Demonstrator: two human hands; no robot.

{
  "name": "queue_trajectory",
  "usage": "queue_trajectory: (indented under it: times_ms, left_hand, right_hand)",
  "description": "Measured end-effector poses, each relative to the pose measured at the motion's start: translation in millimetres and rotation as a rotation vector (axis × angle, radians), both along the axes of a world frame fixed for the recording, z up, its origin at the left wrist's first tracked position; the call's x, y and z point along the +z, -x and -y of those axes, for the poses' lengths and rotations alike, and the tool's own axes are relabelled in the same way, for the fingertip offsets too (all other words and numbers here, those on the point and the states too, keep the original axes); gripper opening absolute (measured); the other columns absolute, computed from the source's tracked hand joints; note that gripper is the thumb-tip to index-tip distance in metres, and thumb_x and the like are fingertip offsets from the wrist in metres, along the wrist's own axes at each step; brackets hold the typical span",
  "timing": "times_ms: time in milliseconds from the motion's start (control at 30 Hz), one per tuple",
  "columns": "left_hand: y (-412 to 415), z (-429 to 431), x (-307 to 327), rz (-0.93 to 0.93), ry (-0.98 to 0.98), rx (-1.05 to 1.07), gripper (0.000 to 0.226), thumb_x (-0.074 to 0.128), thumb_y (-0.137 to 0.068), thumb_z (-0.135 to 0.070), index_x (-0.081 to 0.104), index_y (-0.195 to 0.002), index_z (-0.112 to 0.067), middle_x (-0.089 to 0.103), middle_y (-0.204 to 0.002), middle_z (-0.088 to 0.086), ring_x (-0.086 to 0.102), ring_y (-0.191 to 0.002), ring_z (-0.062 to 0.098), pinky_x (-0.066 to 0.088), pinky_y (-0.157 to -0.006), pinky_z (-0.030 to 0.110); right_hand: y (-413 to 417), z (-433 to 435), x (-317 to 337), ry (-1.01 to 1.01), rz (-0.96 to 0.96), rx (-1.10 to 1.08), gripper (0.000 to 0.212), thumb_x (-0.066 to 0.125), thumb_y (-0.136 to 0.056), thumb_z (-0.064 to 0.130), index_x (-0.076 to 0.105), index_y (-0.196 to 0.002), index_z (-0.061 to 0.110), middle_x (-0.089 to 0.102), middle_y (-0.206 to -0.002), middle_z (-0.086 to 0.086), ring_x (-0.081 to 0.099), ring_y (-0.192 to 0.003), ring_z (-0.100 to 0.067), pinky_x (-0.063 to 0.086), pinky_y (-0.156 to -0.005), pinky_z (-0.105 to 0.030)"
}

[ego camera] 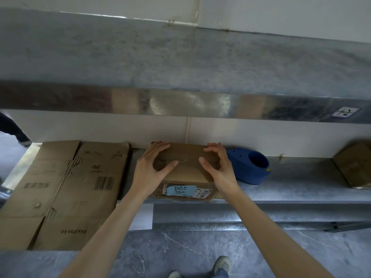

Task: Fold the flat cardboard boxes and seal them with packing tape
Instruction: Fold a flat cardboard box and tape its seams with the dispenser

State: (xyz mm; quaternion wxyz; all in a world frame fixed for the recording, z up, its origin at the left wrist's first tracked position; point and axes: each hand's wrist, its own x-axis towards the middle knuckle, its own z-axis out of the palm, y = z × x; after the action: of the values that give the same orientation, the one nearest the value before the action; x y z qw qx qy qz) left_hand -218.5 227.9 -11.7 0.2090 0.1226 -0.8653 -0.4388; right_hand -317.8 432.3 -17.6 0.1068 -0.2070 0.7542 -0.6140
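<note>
A small folded cardboard box (187,173) stands on the metal shelf (291,183), with a blue note and a shipping label on its near side. My left hand (153,167) rests on the box's left top edge, fingers spread and curled over it. On the right top edge lies my right hand (218,167), fingers likewise curled, thumb pressing the top flap. A blue tape dispenser (251,167) sits just right of the box, touching neither hand. Flat cardboard boxes (66,193) lie stacked at the left, overhanging the shelf's front edge.
An upper steel shelf (180,103) hangs low over the work surface. Another cardboard box (355,165) sits at the far right. White wall stands close behind. Another person's leg and shoe (18,133) show at the far left. My shoes (221,264) stand on grey floor.
</note>
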Motion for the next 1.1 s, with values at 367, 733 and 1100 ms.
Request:
queue_trajectory:
  times_ms: [367, 733, 1100]
  left_hand:
    - [2, 0, 1, -0.075, -0.078, 0.002, 0.036, 0.076, -0.087, -0.024, 0.066, -0.122, -0.022, 0.057, -0.131, -0.020, 0.049, -0.123, -0.010, 0.033, -0.101, 0.005]
    - [-9, -6, 7, -0.048, -0.040, 0.058, 0.040, 0.077, -0.085, -0.016, 0.065, -0.123, -0.020, 0.054, -0.130, -0.017, 0.047, -0.115, -0.015, 0.030, -0.095, -0.002]
    - [-34, -12, 20, -0.009, -0.017, 0.086, 0.048, 0.079, -0.083, -0.013, 0.061, -0.126, -0.021, 0.056, -0.127, -0.016, 0.047, -0.116, -0.012, 0.039, -0.104, 0.019]
  right_hand:
    - [5, 3, 5, -0.088, -0.048, 0.029, 0.037, 0.073, -0.086, 0.033, 0.060, -0.120, 0.025, 0.042, -0.135, 0.017, 0.041, -0.123, 0.009, 0.037, -0.098, -0.012]
    - [-12, -12, 19, -0.161, -0.060, 0.081, 0.063, 0.077, -0.071, 0.054, 0.056, -0.127, 0.034, 0.029, -0.148, 0.014, 0.032, -0.137, -0.001, 0.036, -0.110, -0.020]
    - [-26, -42, 9, -0.275, -0.127, 0.105, 0.075, 0.086, -0.073, 0.012, 0.046, -0.130, 0.038, 0.044, -0.136, 0.002, 0.042, -0.124, -0.012, 0.044, -0.107, -0.032]
